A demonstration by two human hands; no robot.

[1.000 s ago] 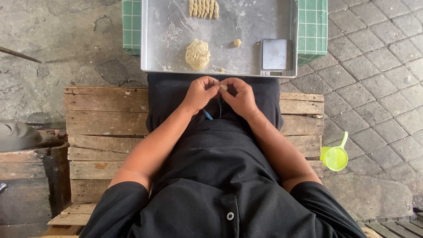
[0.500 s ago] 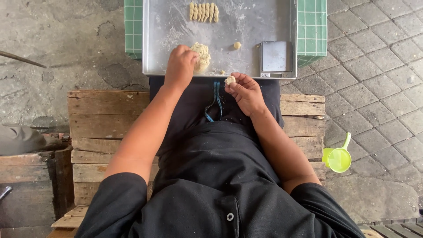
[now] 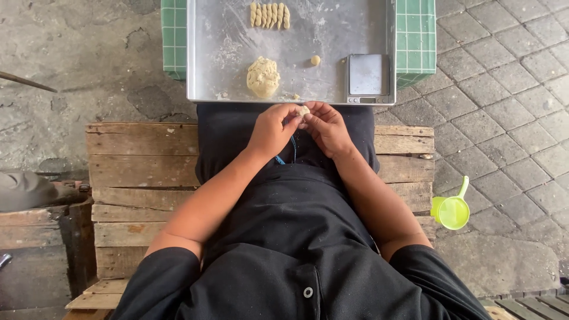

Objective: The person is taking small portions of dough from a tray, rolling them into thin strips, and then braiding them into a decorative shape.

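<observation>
Both my hands meet over my lap, just below the near rim of a metal tray. My left hand and my right hand pinch a small pale piece of dough between their fingertips. On the tray lies a larger lump of dough, a tiny dough ball and, at the far edge, a row of several ridged shaped pieces. A small grey digital scale sits in the tray's near right corner.
The tray rests on a green checked cloth. I sit on a wooden pallet. A lime-green plastic scoop lies on the paving stones to the right. Weathered wood and a grey object are at the left.
My left hand has come back from the large dough lump on the tray to my lap, where it joins my right hand on the small dough piece.
</observation>
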